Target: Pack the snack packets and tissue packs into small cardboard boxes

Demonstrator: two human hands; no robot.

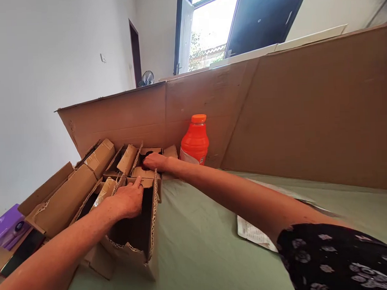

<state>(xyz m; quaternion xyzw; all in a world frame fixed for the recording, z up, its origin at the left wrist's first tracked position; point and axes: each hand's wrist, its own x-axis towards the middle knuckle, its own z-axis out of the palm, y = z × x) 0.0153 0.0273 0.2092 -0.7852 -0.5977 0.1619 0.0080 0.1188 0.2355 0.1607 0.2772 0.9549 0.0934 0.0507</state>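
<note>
My left hand (132, 200) rests on a cardboard divider inside a brown cardboard box (154, 214) with torn, corrugated edges. Its forefinger is stretched out over a cardboard flap (147, 181); the other fingers are partly hidden. Farther back, my right hand (154, 161) reaches into the far compartment. Its fingers are curled down beside something dark (147, 156), and I cannot make out what they hold. Just right of that compartment stands an orange bottle (195, 138) with an orange cap, upright and apart from both hands.
More cardboard compartments (68, 198) extend left, with a purple pack (10, 227) at the far left. A tall cardboard panel (306, 111) stands behind. On the green cloth (197, 246), a flat printed packet (255, 233) lies partly under my right arm.
</note>
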